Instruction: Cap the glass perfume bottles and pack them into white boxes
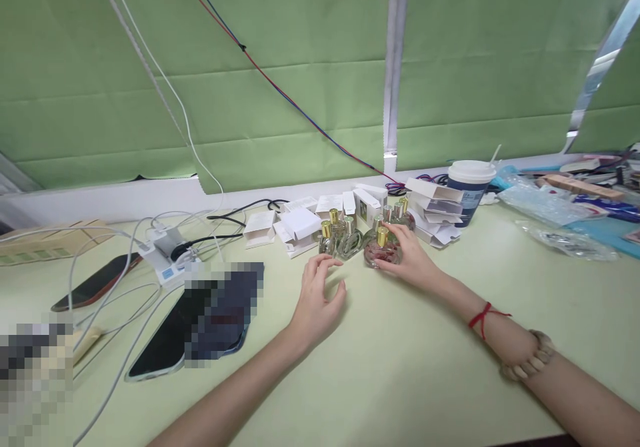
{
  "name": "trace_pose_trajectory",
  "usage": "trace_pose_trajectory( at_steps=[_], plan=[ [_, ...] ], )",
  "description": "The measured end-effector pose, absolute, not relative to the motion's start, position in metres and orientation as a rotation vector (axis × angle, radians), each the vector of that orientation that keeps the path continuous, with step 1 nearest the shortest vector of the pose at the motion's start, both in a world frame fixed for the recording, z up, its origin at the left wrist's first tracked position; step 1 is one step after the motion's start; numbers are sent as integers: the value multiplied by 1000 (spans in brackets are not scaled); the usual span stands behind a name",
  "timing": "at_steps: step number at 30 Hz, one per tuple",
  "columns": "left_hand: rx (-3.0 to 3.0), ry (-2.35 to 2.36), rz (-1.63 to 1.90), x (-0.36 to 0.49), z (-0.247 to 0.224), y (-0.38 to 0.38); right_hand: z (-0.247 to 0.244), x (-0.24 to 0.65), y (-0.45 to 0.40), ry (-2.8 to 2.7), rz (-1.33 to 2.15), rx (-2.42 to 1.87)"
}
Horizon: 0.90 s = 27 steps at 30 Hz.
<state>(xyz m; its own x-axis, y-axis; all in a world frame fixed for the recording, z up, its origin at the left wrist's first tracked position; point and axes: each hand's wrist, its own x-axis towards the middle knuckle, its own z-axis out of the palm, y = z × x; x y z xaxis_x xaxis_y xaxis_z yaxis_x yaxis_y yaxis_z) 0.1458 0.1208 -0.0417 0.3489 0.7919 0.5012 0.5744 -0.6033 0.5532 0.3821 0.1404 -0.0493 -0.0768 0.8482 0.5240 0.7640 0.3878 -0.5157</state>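
My right hand (413,258) has its thumb and fingers around a round glass perfume bottle (381,253) with a gold cap and a pinkish-red tint; the bottle stands on the table. More small glass bottles crowd just behind it, partly hidden by my fingers. To the left, my left hand (320,300) hovers low over the table, fingers curved and thumb apart, with nothing in it. Near its fingertips stand several clear bottles (349,240) with gold and silver caps.
White cardboard boxes (300,223) lie behind the bottles, with more stacked boxes (435,210) at the right. Beyond them stands a lidded paper cup (467,193). Phones (160,337) and a power strip (167,260) with tangled cables occupy the left. Plastic bags (545,197) lie at far right.
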Motion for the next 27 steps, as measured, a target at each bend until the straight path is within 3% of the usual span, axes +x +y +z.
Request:
trace_pose_trajectory(
  at_steps=[8,21,27],
  plan=[
    [2333,1225,1128,146,-42,121,-46,364,145,-1683,29,-1704],
    [2811,1233,1075,152,-45,127,-36,357,135,-1609,74,-1713],
    [2428,1626,1384,181,-14,171,-41,360,137,-1625,12,-1727]
  ],
)
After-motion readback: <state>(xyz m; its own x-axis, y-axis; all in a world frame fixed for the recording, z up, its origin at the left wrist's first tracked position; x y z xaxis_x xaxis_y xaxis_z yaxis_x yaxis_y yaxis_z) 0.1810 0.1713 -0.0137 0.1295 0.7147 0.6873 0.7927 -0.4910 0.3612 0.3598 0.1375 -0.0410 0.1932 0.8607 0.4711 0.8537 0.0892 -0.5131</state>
